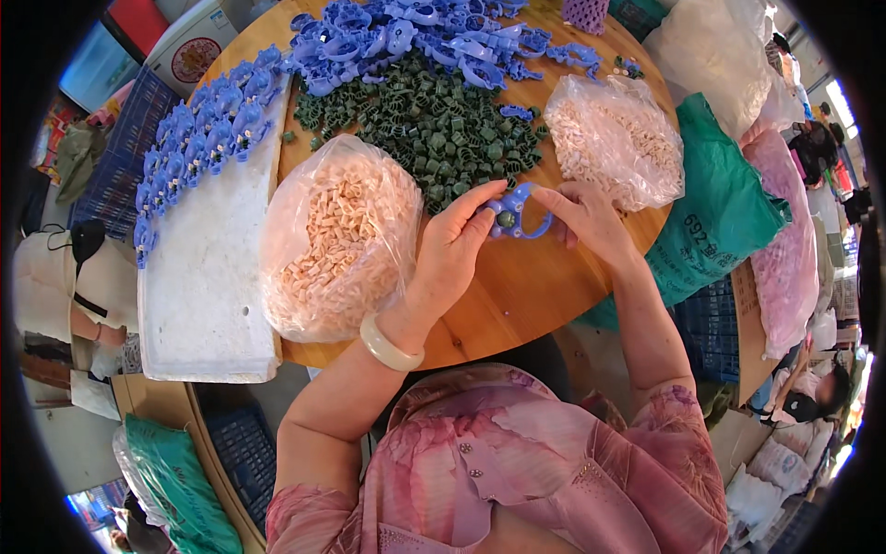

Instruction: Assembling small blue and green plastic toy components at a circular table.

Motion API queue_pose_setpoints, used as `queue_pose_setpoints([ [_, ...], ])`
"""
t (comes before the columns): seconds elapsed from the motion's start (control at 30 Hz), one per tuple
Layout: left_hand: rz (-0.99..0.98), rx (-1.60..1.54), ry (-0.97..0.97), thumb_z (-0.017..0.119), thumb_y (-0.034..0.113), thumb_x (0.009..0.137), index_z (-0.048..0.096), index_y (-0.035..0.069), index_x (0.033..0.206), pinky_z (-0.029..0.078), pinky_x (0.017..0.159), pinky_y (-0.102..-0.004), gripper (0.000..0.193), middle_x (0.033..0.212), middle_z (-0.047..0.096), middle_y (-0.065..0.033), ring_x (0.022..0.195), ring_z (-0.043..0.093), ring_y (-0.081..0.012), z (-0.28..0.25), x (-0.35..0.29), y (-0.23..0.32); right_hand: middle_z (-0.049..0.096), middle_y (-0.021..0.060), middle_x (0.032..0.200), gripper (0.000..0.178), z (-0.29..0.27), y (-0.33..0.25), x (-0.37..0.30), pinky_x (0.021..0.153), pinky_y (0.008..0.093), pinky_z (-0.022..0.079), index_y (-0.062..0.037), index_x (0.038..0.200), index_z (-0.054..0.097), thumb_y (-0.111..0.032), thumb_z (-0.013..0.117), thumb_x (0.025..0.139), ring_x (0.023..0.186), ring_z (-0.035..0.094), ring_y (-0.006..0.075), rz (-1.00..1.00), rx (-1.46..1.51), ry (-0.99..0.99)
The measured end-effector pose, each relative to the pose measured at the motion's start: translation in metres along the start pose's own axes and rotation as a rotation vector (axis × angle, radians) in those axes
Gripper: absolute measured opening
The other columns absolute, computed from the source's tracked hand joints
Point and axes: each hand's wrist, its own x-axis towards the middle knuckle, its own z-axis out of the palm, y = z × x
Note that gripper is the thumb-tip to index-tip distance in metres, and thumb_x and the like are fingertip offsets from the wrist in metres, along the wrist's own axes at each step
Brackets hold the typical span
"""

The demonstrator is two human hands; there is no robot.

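Over the near part of the round wooden table, my left hand (454,242) and my right hand (591,217) hold one blue plastic piece (538,227) between them. It has a ring-shaped loop on its right and a dark green part set into its left end. My left fingers pinch that end, while my right thumb and fingers grip the loop. Just beyond lies a heap of small dark green plastic parts (443,138). A clear bag of small peach-coloured parts (337,240) stands beside my left wrist, and a second such bag (614,138) lies past my right hand.
A large pile of blue plastic pieces (406,42) covers the table's far side. On the left, a white board (208,295) carries rows of blue pieces (208,134). A purple basket (585,14) stands at the far edge. Green sacks (715,212) and blue crates (120,166) flank the table.
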Motion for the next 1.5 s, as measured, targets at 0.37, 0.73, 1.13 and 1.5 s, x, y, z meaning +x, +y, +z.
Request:
queue_pose_setpoints([
  [0.37, -0.206, -0.312, 0.054, 0.041, 0.007, 0.094, 0.053, 0.002, 0.121, 0.049, 0.083, -0.0255, 0.03, 0.108, 0.058, -0.0051, 0.091, 0.058, -0.0103, 0.001, 0.005, -0.006, 0.054, 0.006, 0.05, 0.048, -0.024, -0.016, 0.017, 0.044, 0.0263, 0.042, 0.001, 0.064, 0.059, -0.043, 0.06, 0.083, 0.045, 0.054, 0.0123, -0.035, -0.141, -0.002],
  [0.73, -0.256, -0.337, 0.058, 0.04, 0.007, 0.093, 0.052, 0.0, 0.122, 0.051, 0.084, -0.0294, 0.031, 0.109, 0.059, -0.0068, 0.094, 0.059, -0.0133, -0.001, 0.005, -0.008, 0.062, 0.0135, 0.092, 0.02, -0.016, 0.021, 0.143, 0.071, 0.0382, 0.047, -0.0043, 0.098, 0.061, -0.014, 0.058, 0.081, 0.082, 0.06, 0.0301, -0.441, -0.695, 0.218],
  [1.13, -0.246, -0.478, 0.077, 0.04, 0.009, 0.094, 0.048, -0.001, 0.123, 0.051, 0.085, -0.032, 0.031, 0.107, 0.059, -0.0089, 0.096, 0.059, -0.0163, -0.007, 0.005, -0.01, 0.058, 0.0004, 0.087, 0.022, -0.028, -0.046, 0.052, 0.069, 0.0226, 0.043, -0.0021, 0.105, 0.06, -0.008, 0.056, 0.085, 0.079, 0.053, 0.0077, -0.294, -0.207, -0.068],
  [1.5, -0.246, -0.409, 0.079, 0.04, 0.009, 0.094, 0.05, 0.0, 0.122, 0.05, 0.084, -0.0296, 0.031, 0.108, 0.058, -0.0075, 0.097, 0.059, -0.0151, -0.005, 0.003, -0.006, 0.057, 0.0061, 0.096, 0.023, -0.002, -0.046, 0.001, 0.071, 0.0243, 0.045, -0.0033, 0.104, 0.064, 0.002, 0.056, 0.083, 0.085, 0.056, 0.0141, -0.509, -0.048, -0.257],
])
